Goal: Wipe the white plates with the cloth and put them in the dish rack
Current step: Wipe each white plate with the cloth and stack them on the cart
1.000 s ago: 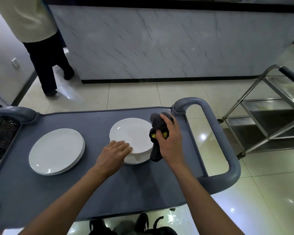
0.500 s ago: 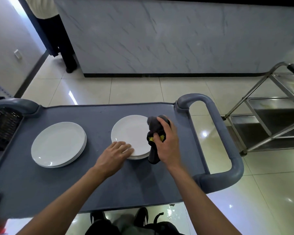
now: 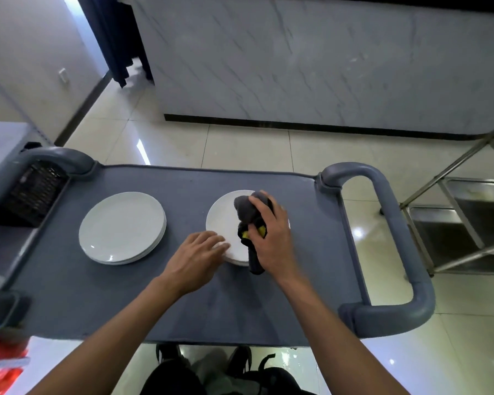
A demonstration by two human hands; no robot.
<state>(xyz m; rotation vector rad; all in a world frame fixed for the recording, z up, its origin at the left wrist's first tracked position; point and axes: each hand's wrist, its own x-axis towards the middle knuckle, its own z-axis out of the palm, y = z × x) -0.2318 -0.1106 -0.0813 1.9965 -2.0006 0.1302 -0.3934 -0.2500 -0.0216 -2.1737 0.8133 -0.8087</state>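
Two low stacks of white plates sit on the grey cart top [image 3: 103, 292]. The left stack [image 3: 122, 227] lies untouched. My right hand [image 3: 271, 238] grips a bunched dark grey cloth with yellow trim [image 3: 250, 215] and presses it onto the top plate of the right stack [image 3: 223, 223]. My left hand [image 3: 196, 262] rests with straight fingers on that stack's near left rim. A black dish rack [image 3: 33, 192] sits at the cart's far left end, partly cut off by the cart handle.
The cart's grey loop handle [image 3: 397, 246] bounds the right end. A steel trolley [image 3: 468, 218] stands to the right. A marble-faced counter [image 3: 325, 67] runs across the back. Dark shoes and a bag [image 3: 211, 372] show below the cart's near edge.
My right hand has moved the cloth from the plate's right edge onto the plate. The view has tilted and the standing person at the back left has gone out of sight.
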